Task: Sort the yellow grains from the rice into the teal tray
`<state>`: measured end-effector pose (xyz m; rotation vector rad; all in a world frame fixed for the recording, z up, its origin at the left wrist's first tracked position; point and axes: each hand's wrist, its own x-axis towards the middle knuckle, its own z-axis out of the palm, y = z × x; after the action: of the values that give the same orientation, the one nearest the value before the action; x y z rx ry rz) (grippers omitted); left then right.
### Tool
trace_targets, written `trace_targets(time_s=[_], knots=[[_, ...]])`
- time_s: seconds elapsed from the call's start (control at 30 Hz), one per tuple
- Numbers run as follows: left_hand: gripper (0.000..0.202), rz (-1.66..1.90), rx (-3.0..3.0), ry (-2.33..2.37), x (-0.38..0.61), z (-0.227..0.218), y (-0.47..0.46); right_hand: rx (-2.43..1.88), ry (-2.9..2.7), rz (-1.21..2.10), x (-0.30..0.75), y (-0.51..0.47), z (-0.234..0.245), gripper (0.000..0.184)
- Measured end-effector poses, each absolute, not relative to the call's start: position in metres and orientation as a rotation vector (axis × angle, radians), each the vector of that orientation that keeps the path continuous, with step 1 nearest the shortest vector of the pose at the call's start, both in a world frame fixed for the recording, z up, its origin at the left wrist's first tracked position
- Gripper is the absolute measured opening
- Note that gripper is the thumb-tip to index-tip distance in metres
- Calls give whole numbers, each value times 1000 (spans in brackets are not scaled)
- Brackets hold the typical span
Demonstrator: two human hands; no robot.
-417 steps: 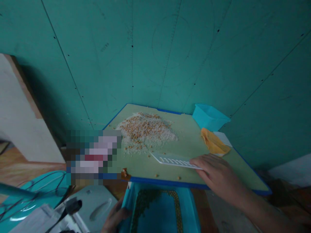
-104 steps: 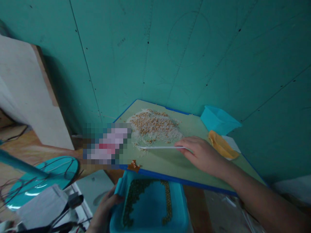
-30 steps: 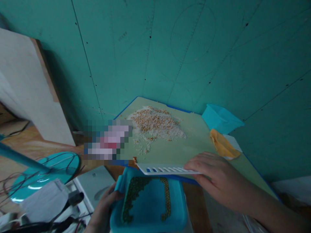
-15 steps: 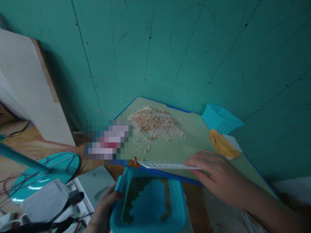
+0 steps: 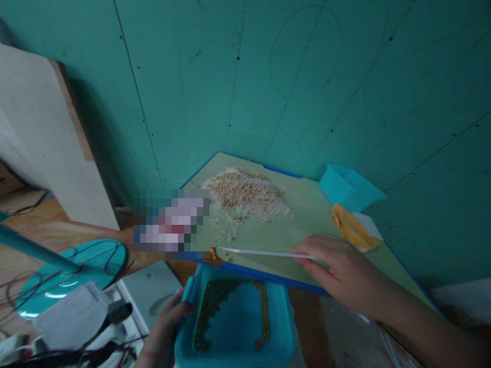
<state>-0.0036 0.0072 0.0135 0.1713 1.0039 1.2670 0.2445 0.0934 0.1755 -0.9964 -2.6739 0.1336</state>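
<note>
Your right hand is pinching a thin white tool between thumb and fingers at four o'clock from the middle of the board; the tool's tip is pointing toward nine. Your left hand is touching the blue tub at the tub's own nine o'clock, fingers bending against its side; I can't tell whether they're closing on it. The tub is showing at the board's seven o'clock, holding greenish pieces. A speckled pile is lying at ten, an orange cloth at three.
</note>
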Motion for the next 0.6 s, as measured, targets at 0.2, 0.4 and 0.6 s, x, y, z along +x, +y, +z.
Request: trace_targets(time_s=[0.2, 0.4, 0.6], knots=[[32, 1290, 150, 988, -3, 15, 7, -970, -2685, 167, 243, 91, 174, 16], [27, 1290, 161, 1021, -2, 16, 7, -949, -2683, 177, 243, 86, 175, 17], [30, 1279, 170, 1025, -3, 12, 8, -976, -2694, 216, 244, 86, 175, 16]])
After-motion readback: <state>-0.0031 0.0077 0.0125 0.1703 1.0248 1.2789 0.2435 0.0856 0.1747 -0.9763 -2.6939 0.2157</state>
